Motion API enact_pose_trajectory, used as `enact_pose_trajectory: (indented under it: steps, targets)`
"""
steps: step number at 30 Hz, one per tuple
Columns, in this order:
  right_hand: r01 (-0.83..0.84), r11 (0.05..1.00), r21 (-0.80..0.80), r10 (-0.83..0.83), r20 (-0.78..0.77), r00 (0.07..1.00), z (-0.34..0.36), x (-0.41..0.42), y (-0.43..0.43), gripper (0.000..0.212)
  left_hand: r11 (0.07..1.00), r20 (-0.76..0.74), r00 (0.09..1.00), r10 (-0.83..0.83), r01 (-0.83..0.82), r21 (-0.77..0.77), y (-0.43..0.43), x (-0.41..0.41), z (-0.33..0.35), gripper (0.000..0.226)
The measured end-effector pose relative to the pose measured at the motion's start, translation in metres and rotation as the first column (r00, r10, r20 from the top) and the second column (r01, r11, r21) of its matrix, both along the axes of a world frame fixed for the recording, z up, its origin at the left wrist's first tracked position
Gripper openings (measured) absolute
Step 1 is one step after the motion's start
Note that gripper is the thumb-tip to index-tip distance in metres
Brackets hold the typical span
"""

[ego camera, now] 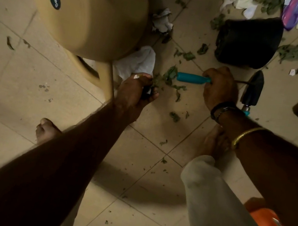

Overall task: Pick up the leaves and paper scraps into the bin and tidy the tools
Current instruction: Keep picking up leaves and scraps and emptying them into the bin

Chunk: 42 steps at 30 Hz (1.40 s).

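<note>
Right hand (221,86) is closed round the teal-handled tool (192,78), gripped at the shank end. The handle sticks out to its left, tip among the loose leaves (170,75). Left hand (137,93) is curled round a small dark item (146,92), not identifiable, with the leaves just right of its fingertips. White paper scrap (137,62) lies just beyond the left hand, against the tan stool (83,7). Black-bladed trowel (252,89) lies just right of the right hand, black pot (248,40) beyond it.

Step judged: tool pickup plus leaf gathering.
- Tool should be lifted straight up so the leaves at the handle tip aren't scattered.
- Leaves are best bunched onto the paper scrap and taken in 1 grab.
- Trowel could be added to the right hand's grip: 2 tools, 1 trip.
- Bin not identified.
</note>
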State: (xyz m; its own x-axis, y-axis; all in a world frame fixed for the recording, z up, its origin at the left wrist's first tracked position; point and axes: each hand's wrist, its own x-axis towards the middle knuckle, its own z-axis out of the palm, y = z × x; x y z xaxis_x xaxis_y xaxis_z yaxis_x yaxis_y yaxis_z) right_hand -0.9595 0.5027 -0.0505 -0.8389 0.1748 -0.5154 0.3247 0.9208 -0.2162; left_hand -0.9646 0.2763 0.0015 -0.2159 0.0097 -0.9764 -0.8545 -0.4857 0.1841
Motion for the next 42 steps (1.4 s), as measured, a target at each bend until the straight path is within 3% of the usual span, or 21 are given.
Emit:
enact_pose_trajectory:
  steps: [5,10,14,19,23,26,29,31,35,39,42]
  targets:
    - [0.011,0.997,-0.08,-0.02,-0.107,0.994,0.0,-0.038,-0.028,0.041,1.0,-0.008,1.0,-0.002,0.002,-0.014,0.005,-0.006,-0.003,0.011]
    - [0.034,0.999,0.03,-0.035,0.013,0.999,-0.023,-0.068,-0.054,0.06,1.0,-0.014,1.0,0.012,-0.013,-0.01,-0.001,0.001,-0.011,0.007]
    - [-0.237,0.97,-0.061,0.238,0.025,0.971,-0.02,-0.055,-0.07,0.068,0.999,-0.039,0.999,0.028,-0.029,-0.021,-0.005,0.007,-0.012,0.01]
    - [-0.54,0.841,-0.031,0.54,0.003,0.842,-0.012,-0.027,-0.07,0.068,0.997,-0.078,0.996,0.037,-0.042,-0.065,-0.007,0.015,-0.012,0.015]
    - [-0.568,0.821,-0.063,0.566,-0.045,0.823,-0.02,-0.011,-0.063,0.036,0.994,-0.056,0.996,0.065,-0.069,-0.079,-0.007,0.02,-0.012,0.01]
    - [-0.487,0.869,-0.087,0.481,-0.076,0.873,-0.026,-0.011,-0.064,0.026,0.995,-0.06,0.997,0.049,-0.054,-0.086,-0.006,0.022,-0.012,0.01]
    - [-0.174,0.968,-0.179,0.163,-0.074,0.984,-0.015,-0.014,-0.067,0.024,0.996,-0.064,0.998,0.012,-0.018,-0.087,-0.006,0.025,-0.011,0.01]
    - [-0.053,0.948,-0.315,0.02,-0.107,0.994,0.005,-0.01,-0.075,0.019,0.994,-0.057,0.998,-0.022,0.016,-0.104,-0.004,0.026,-0.008,0.01]
    - [-0.001,0.881,-0.473,-0.045,-0.086,0.995,0.047,0.007,-0.106,0.018,0.995,-0.12,0.988,-0.092,0.085,-0.059,0.003,0.028,0.004,0.018]
    - [0.14,0.834,-0.533,-0.097,0.108,0.989,0.063,0.015,-0.131,0.046,0.994,-0.139,0.985,-0.102,0.096,-0.053,-0.002,0.034,0.015,0.025]
    - [0.177,0.827,-0.534,-0.101,0.169,0.98,0.063,0.016,-0.139,0.05,0.993,-0.122,0.99,-0.073,0.06,-0.102,-0.015,0.042,0.017,0.029]
